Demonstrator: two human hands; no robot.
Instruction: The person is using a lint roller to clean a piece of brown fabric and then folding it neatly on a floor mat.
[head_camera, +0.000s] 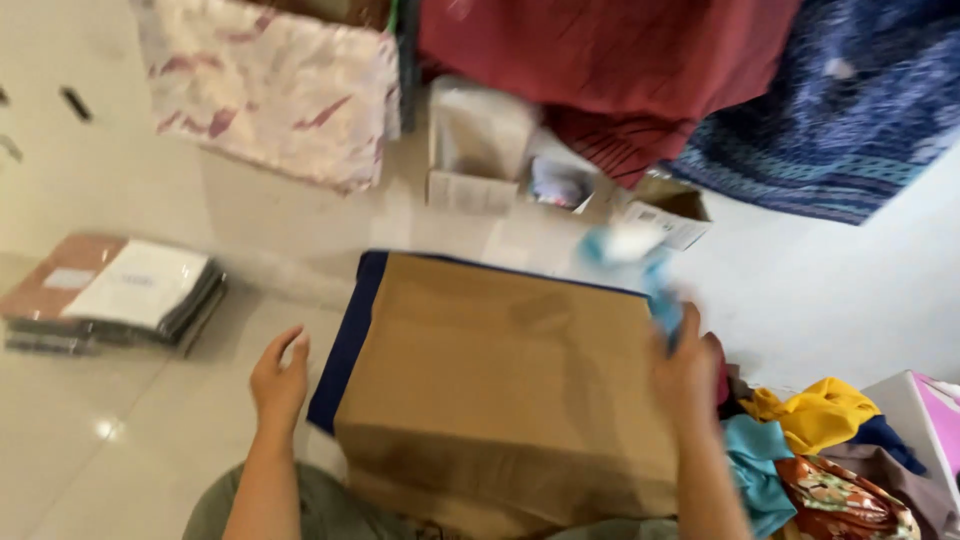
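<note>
- a big brown cardboard sheet lies flat on the pale tiled floor, right in front of the person, with its near edge up against their lap.
- under it sits a dark blue cloth; it shows as a strip along the cardboard's left side and as a thin line along the far edge.
- the left hand rests just off the left edge of the blue strip, fingers loosely curled and a little apart, clamped on nothing; whether it touches the cloth i cannot tell.
- the right hand is up at the cardboard's right edge, gripping something light blue and white that is blurred, perhaps a roll or a bag; its kind is unclear.
- the cardboard's long axis runs left to right between the two hands, so each hand is at one short end; the right hand is on the edge, the left is just beside it.
- to the right is a heap of coloured clothes, yellow, teal and patterned.
- to the left, well apart, is a stack of flat packets.
- further off are small open boxes and hanging fabrics in red, blue and pink-white.
</note>
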